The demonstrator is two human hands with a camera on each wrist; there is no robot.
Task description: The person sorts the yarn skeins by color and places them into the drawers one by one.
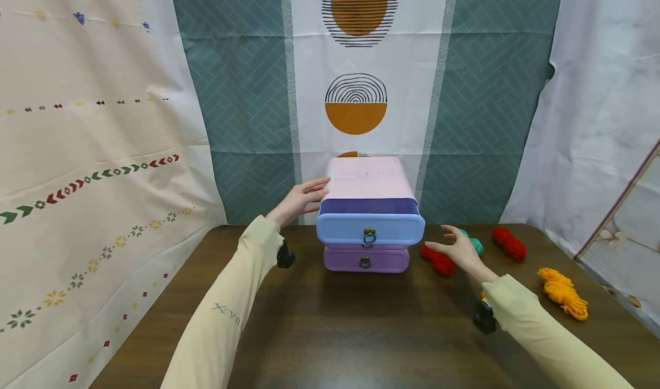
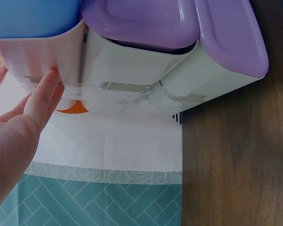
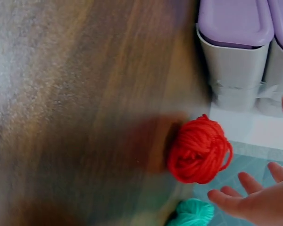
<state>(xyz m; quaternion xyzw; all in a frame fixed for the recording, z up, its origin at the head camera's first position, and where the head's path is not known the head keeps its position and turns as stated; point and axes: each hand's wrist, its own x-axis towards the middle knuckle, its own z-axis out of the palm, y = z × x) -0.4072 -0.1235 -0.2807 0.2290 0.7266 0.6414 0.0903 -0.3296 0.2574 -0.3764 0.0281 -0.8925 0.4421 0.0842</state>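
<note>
A stacked drawer unit (image 1: 368,177) with a pale pink top stands against the back cloth. Its blue top drawer (image 1: 370,230) is pulled out, and the purple bottom drawer (image 1: 366,260) is pushed in. Extended fingers of my left hand (image 1: 303,199) touch the left side of the top section; the left wrist view shows those fingertips (image 2: 51,77) against its pink wall. Right of the unit, my right hand (image 1: 461,250) hovers with spread fingers, holding nothing. Close to it lie a red yarn skein (image 3: 200,149) and a teal yarn skein (image 3: 194,213).
Another red yarn skein (image 1: 509,243) and an orange yarn skein (image 1: 562,293) lie farther right on the brown wooden table (image 1: 330,337). A bit of orange shows behind the right wrist. Patterned cloths (image 1: 247,91) hang at the back and sides.
</note>
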